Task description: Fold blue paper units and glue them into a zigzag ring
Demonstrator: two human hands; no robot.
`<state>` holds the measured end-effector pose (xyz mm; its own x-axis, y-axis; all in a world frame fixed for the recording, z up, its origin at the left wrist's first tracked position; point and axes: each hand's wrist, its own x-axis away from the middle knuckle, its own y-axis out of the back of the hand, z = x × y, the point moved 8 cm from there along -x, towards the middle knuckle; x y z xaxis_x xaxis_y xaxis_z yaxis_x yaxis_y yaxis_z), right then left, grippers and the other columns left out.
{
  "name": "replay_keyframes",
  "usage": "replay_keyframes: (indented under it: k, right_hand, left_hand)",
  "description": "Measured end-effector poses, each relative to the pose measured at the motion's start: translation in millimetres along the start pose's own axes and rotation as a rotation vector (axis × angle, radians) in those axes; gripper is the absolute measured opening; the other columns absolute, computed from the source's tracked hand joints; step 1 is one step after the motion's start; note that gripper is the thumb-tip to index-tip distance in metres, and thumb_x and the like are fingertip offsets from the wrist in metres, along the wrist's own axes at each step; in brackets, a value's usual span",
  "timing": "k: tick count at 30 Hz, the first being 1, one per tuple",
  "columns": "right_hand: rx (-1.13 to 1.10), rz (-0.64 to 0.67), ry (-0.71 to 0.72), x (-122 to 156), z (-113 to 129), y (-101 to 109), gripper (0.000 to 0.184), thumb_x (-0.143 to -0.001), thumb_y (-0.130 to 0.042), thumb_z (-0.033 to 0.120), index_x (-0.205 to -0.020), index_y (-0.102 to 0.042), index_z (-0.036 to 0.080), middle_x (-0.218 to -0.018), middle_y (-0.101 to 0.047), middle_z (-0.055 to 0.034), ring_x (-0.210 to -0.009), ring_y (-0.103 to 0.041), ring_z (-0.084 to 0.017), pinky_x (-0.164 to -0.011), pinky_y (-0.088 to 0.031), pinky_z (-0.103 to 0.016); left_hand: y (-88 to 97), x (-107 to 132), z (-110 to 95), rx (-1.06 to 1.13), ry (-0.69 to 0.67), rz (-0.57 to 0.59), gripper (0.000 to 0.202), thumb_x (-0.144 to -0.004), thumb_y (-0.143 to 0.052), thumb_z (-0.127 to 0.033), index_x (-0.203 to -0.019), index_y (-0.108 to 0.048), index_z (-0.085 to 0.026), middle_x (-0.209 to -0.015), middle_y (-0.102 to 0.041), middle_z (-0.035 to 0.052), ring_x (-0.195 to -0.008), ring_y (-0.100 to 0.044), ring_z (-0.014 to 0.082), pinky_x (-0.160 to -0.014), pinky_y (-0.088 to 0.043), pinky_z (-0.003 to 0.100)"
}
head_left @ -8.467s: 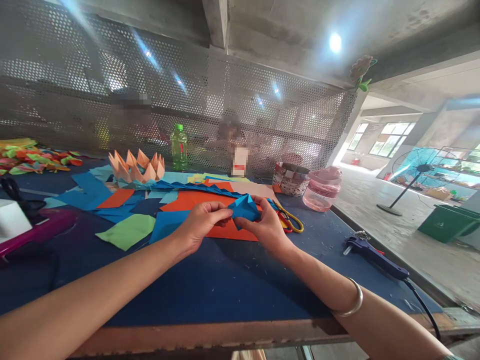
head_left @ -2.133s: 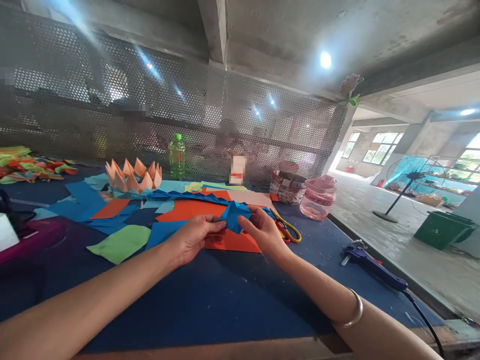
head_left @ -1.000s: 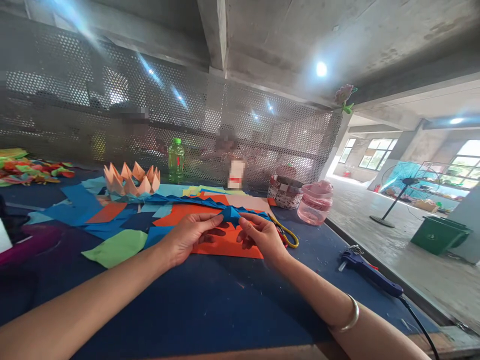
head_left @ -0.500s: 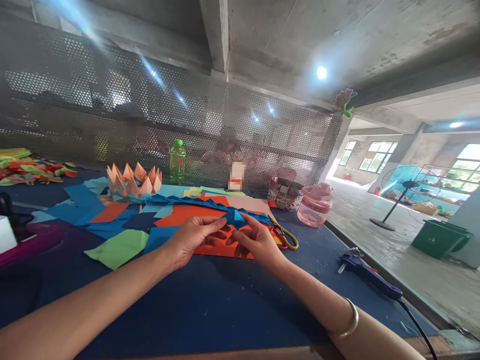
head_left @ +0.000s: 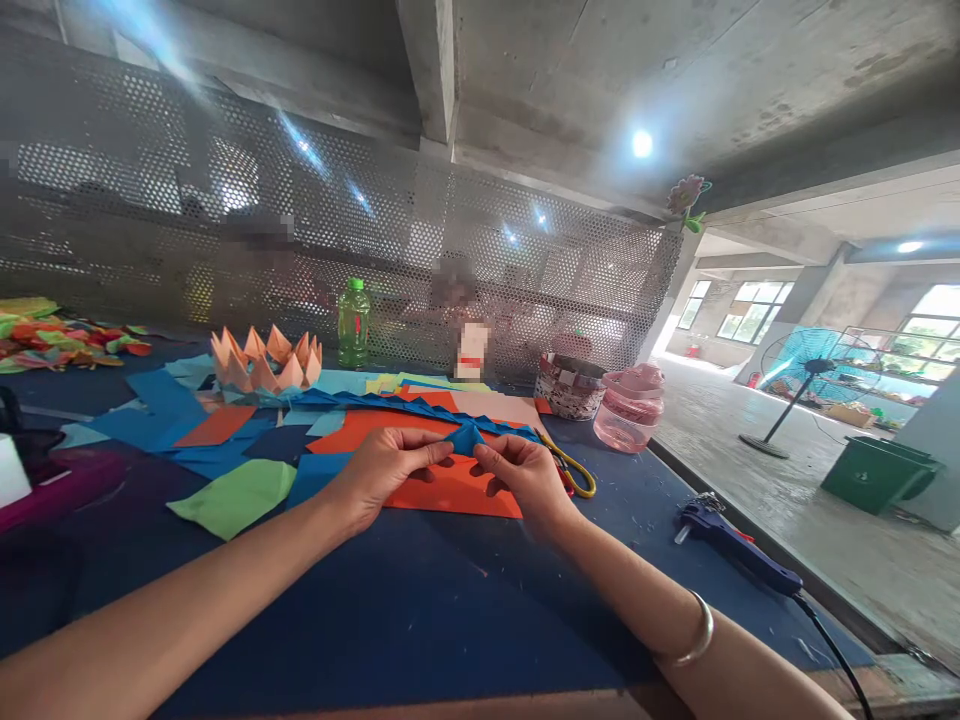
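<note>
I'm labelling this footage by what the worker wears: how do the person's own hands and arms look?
Both the left hand and right hand are ungloved, and no ring can be made out. No sleeve shows on either arm within the picture. A rounded, silver-coloured bangle circles the right forearm; the left forearm shows nothing worn.

Folded paper [head_left: 465,440] sits between left hand [head_left: 384,468] and right hand [head_left: 529,476]; on the table [head_left: 420,610], scissors [head_left: 576,464] lie before the basket [head_left: 568,392], glue gun [head_left: 741,550] farther right.
</note>
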<state>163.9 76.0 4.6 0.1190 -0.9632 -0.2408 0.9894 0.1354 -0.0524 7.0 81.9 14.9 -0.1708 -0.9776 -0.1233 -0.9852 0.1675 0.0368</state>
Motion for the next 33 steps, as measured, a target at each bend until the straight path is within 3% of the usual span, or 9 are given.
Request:
replay_keyframes:
  k: [9, 27, 33]
  right_hand:
    - [0.079, -0.06, 0.153, -4, 5, 7, 0.024, -0.065, -0.075, 0.036, -0.064, -0.06, 0.017, -0.063, -0.06, 0.0006, -0.056, -0.053, -0.011, -0.052, -0.049, -0.025]
    - [0.052, -0.102, 0.143, 0, 9, 7, 0.028, -0.064, -0.077, 0.034, -0.062, -0.054, 0.018, -0.057, -0.062, 0.0017, -0.054, -0.056, -0.01, -0.054, -0.047, -0.023]
    - [0.037, -0.096, 0.144, 0, 8, 6, 0.026, -0.064, -0.077, 0.031, -0.063, -0.054, 0.017, -0.057, -0.063, 0.0021, -0.053, -0.056, -0.009, -0.054, -0.046, -0.022]
  left_hand:
    - [0.1, 1, -10, -0.056, -0.086, -0.024, 0.017, -0.06, -0.077, -0.032, -0.068, -0.071, -0.018, -0.07, -0.068, 0.0028, -0.067, -0.058, 0.016, -0.061, -0.046, 0.026]
    - [0.2, 3, -13, -0.177, -0.152, -0.053, 0.022, -0.067, -0.072, -0.038, -0.065, -0.063, -0.018, -0.066, -0.067, 0.0011, -0.066, -0.063, 0.0161, -0.065, -0.05, 0.028]
    - [-1.9, 2, -14, -0.063, -0.152, -0.041, 0.029, -0.064, -0.076, -0.034, -0.08, -0.057, -0.019, -0.06, -0.067, -0.0019, -0.064, -0.067, 0.0174, -0.064, -0.052, 0.029]
